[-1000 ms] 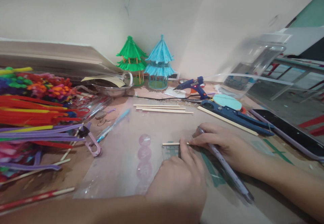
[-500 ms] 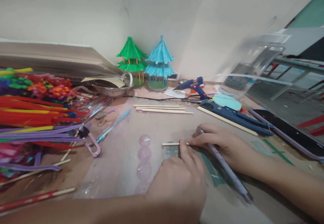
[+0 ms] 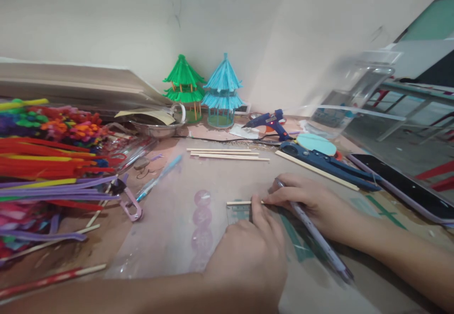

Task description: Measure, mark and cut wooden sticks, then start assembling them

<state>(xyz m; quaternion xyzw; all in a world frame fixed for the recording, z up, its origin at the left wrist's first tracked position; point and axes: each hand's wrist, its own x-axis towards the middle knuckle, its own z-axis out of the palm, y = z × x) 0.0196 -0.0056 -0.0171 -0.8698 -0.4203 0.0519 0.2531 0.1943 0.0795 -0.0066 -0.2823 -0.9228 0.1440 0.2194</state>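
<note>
My left hand (image 3: pixel 251 252) rests on the work sheet with its index finger pressed on a short, pale wooden stick (image 3: pixel 238 203). Its other fingers are curled. The stick lies along the top edge of a printed grid (image 3: pixel 238 214), partly covered by that hand. Close by on the right, my right hand (image 3: pixel 305 200) is closed around a slim greyish-purple pen (image 3: pixel 315 231), which slants down to the right. Fingertips of the right hand meet the stick's right end; their exact hold on it is hidden. Several longer wooden sticks (image 3: pixel 229 154) lie beyond both hands.
Bundles of coloured pipe cleaners (image 3: pixel 46 160) crowd the left. Green (image 3: pixel 183 77) and blue (image 3: pixel 223 89) pagoda models stand against the wall. A glue gun (image 3: pixel 267 124), dark blue cutter tool (image 3: pixel 326 165) and phone (image 3: pixel 400 186) sit at right; a light-blue pen (image 3: pixel 159 177) lies left.
The whole view has shifted very slightly. Both hands, the short stick and the pen keep the same positions relative to each other.
</note>
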